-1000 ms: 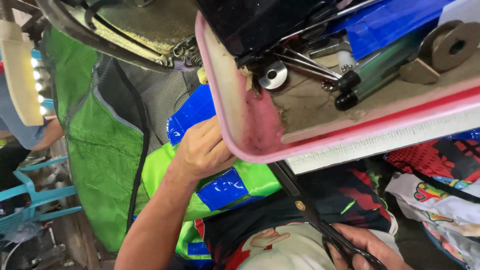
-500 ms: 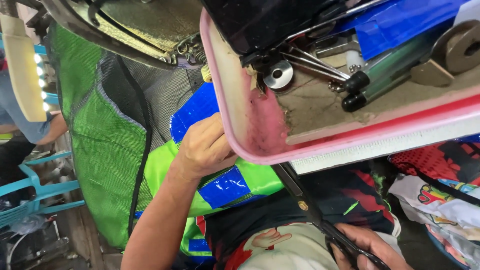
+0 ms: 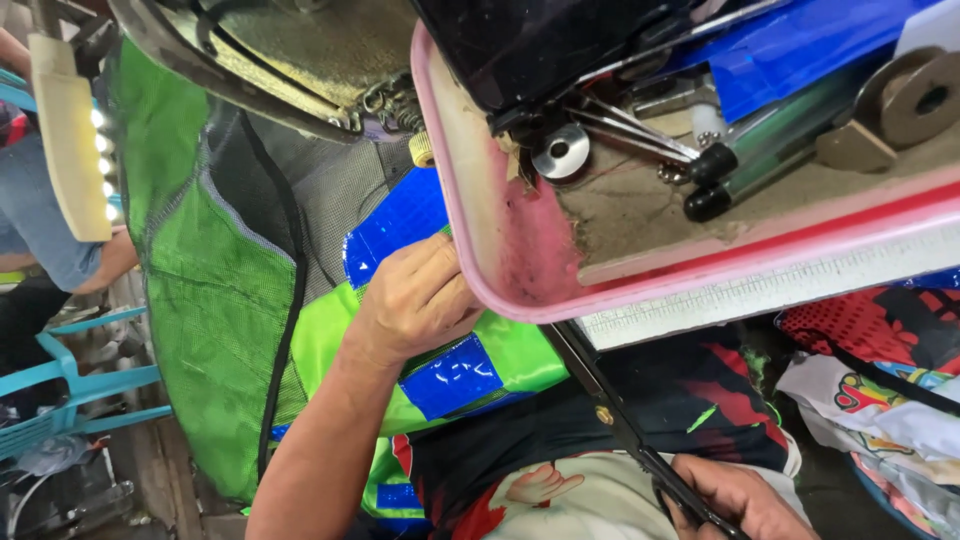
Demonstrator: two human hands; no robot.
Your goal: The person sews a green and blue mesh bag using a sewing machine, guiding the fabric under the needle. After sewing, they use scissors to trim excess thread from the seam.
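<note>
- Head view: the left hand (image 3: 418,300) lies knuckles-up on the green vest (image 3: 215,300), fingers curled and pressed onto the cloth beside a blue strip (image 3: 398,222); the fingertips tuck under the edge of the pink tray (image 3: 470,240), so whether they pinch the cloth I cannot tell.
- The vest hangs in front of the person, bright green mesh with dark piping (image 3: 300,260) down its middle; a second blue patch (image 3: 452,372) sits on it just below the wrist.
- The right hand (image 3: 735,498) is low at the frame's bottom edge, fingers wrapped round the handles of the scissors (image 3: 610,420); the dark blades run up and left from it, their tips hidden under the tray.
- The tray fills the upper right; it is worn and dusty inside, and holds a round metal bobbin (image 3: 560,152), a dark-capped green tube (image 3: 770,150), thin metal rods (image 3: 625,125) and a brown disc (image 3: 925,95) with a hole.
- A pale ruler (image 3: 800,285) lies along the tray's lower edge.
- At far left stands a cream lamp bar (image 3: 68,140) with small lights; beside it another person's arm in a blue sleeve (image 3: 35,215), and a teal chair (image 3: 60,375) below.
- Printed red and white cloths (image 3: 880,380) are heaped at right.
</note>
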